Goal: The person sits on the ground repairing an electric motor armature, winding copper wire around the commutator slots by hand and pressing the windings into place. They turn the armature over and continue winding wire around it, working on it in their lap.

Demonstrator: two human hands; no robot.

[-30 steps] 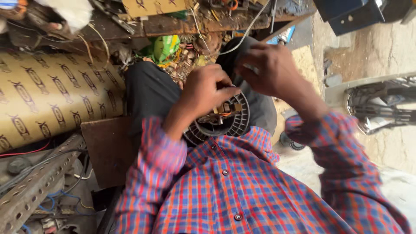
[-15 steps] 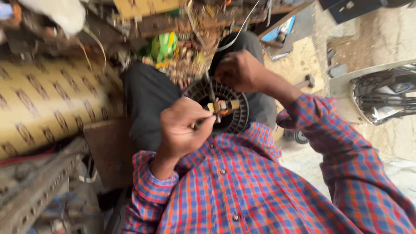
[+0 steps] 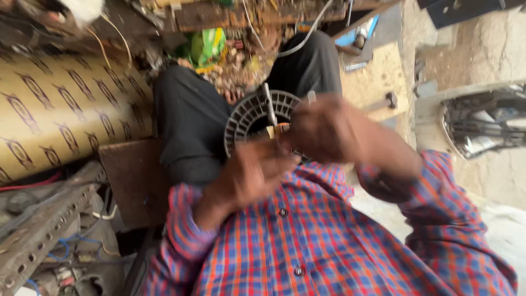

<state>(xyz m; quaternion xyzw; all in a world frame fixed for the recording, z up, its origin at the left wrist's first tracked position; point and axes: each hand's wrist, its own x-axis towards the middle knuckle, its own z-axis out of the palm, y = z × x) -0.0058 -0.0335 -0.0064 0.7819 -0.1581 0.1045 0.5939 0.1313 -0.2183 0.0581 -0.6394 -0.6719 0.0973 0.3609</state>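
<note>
Left hand [image 3: 249, 175]: blurred, fingers curled in at the near rim of the round grey slotted plastic fan wheel [image 3: 253, 118]; whether it grips anything cannot be told. Right hand [image 3: 323, 129]: blurred, closed over the wheel's right edge, steadying it. Wheel: lies on the lap, between the black-trousered knees [image 3: 189, 123]. Thin metal rod [image 3: 269, 107]: stands up at the hub, beside a small tan piece. Step, as judged: working at the hub. Next move calls for a firm hold.

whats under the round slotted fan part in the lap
The round slotted fan part rests on the dark trousers. Both blurred hands, left hand and right hand, cover its near side, hiding what lies there.
</note>
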